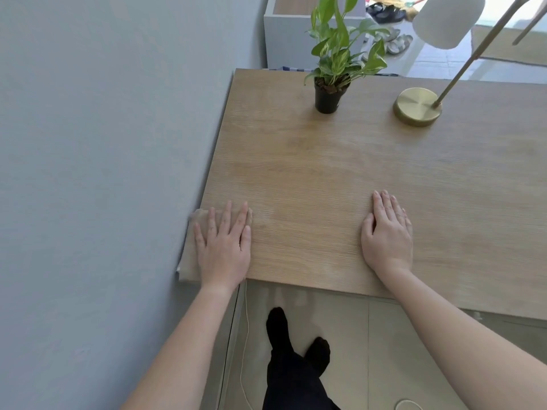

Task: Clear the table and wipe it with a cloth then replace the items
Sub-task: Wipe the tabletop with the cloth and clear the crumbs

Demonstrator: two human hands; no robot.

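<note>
A beige cloth lies flat on the near left corner of the wooden table, against the wall. My left hand presses flat on the cloth, fingers spread. My right hand rests flat on the bare tabletop near the front edge, holding nothing. A green plant in a black pot stands at the back of the table. A lamp with a round brass base and a white shade stands to the plant's right.
A grey wall runs along the table's left side. A thin white cable hangs below the table's left corner. My legs in black stand on the tiled floor. Shoes and a white cabinet lie beyond the table.
</note>
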